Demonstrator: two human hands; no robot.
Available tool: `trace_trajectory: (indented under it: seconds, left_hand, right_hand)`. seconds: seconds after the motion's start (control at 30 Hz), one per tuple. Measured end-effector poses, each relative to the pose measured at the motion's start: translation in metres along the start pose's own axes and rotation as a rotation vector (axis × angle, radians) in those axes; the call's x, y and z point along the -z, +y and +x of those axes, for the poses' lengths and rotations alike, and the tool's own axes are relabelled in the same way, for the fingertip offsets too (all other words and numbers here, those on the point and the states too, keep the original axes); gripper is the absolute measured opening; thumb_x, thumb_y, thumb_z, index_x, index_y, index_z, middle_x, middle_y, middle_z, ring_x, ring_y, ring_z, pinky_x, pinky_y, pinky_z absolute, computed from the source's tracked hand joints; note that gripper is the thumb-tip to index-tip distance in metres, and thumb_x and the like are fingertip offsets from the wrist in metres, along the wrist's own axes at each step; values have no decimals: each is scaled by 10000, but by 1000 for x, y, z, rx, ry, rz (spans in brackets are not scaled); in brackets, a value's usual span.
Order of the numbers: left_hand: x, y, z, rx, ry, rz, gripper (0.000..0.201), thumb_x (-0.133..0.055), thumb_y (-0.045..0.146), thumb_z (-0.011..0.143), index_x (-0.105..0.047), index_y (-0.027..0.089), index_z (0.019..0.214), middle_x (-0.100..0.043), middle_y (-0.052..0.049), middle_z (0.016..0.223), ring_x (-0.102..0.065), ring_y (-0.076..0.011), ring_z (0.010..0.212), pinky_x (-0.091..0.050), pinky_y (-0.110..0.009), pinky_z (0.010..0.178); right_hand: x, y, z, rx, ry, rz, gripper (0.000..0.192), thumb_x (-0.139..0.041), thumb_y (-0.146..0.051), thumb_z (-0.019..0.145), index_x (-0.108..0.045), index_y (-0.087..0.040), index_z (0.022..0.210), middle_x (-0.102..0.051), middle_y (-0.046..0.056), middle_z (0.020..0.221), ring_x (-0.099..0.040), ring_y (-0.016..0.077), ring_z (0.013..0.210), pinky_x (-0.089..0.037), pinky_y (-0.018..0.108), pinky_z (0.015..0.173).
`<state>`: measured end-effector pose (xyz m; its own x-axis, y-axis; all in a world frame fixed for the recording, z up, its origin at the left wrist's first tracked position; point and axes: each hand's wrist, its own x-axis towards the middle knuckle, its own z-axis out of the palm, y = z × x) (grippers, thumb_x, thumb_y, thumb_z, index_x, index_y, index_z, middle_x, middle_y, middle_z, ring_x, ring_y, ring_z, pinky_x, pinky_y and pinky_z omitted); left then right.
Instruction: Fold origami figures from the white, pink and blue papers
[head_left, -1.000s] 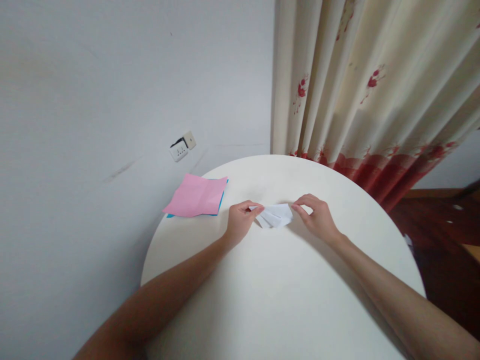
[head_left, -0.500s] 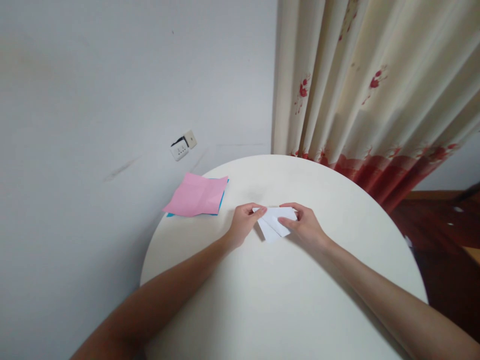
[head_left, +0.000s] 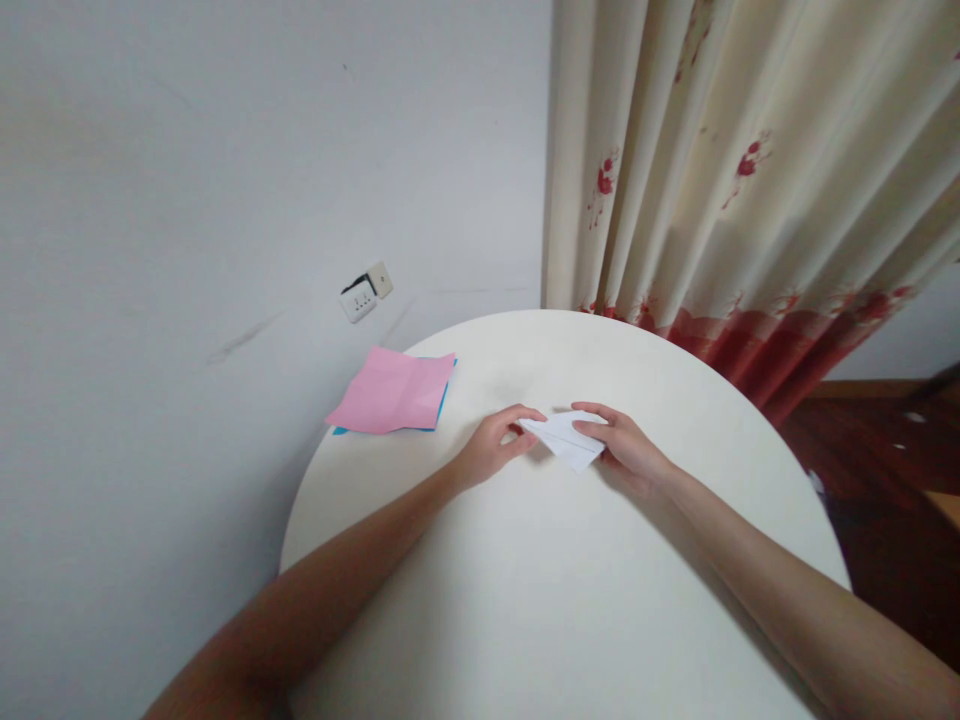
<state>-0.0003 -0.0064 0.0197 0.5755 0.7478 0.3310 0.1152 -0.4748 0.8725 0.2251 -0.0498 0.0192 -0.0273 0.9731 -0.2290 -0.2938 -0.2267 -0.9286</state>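
A small folded white paper [head_left: 574,440] is held just above the table, with a pointed end to the left and a diagonal crease or flap edge across it. My right hand [head_left: 626,445] grips its right side, thumb on top and fingers behind. At the pointed left end, my left hand [head_left: 491,445] has its index finger along the upper edge and its thumb just below, the tip between them.
A pink paper sheet [head_left: 397,390] lies over blue paper [head_left: 444,405] at the left edge of the round white table [head_left: 562,600]. Behind are a wall with a socket [head_left: 358,300] and a floral curtain [head_left: 675,180] at right.
The folded paper has turned and shifted slightly right, its pointed end now to the left. My right hand has moved a little right with it, and the left thumb has come off its top.
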Motion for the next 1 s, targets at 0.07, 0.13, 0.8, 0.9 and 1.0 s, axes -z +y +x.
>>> trace_trajectory:
  seconds: [0.07, 0.13, 0.8, 0.9, 1.0]
  left_hand:
    - [1, -2, 0, -39, -22, 11, 377, -723, 330, 803, -682, 188, 1150, -669, -103, 1093, -623, -216, 998, -485, -289, 823]
    - [1, -4, 1, -80, 0, 53, 309, -729, 296, 805, -720, 198, 1098, -668, -95, 1028, -625, -202, 960, -487, -292, 814]
    - [-10, -17, 2, 279, 344, -285, 353, -723, 467, 783, -729, 116, 741, -643, -35, 666, -549, -130, 640, -423, -246, 624]
    - [-11, -18, 2, 303, 339, -327, 356, -733, 466, 770, -717, 112, 730, -632, -35, 656, -536, -124, 628, -414, -244, 617]
    - [-12, -15, 1, 314, 313, -304, 364, -728, 466, 772, -696, 113, 690, -618, -27, 644, -517, -115, 623, -392, -237, 612]
  right_hand:
    - [2, -1, 0, -37, -13, 12, 390, -747, -240, 747, -646, -191, 1120, -731, 78, 878, -644, 155, 637, -451, 225, 451]
    - [2, -2, 0, -87, -38, 29, 351, -741, -221, 747, -659, -186, 1087, -730, 78, 870, -629, 141, 600, -426, 206, 411]
    - [1, 5, 4, 190, -53, -238, 650, -468, -752, 837, -677, -136, 851, -706, 109, 770, -659, 190, 669, -488, 264, 540]
    - [-7, 2, -2, 220, 6, -220, 546, -722, -601, 740, -629, -173, 1065, -707, 94, 946, -662, 202, 780, -501, 262, 573]
    - [-10, 1, -5, 202, -4, -154, 607, -758, -541, 719, -592, -198, 1191, -691, 82, 1029, -638, 192, 817, -508, 266, 606]
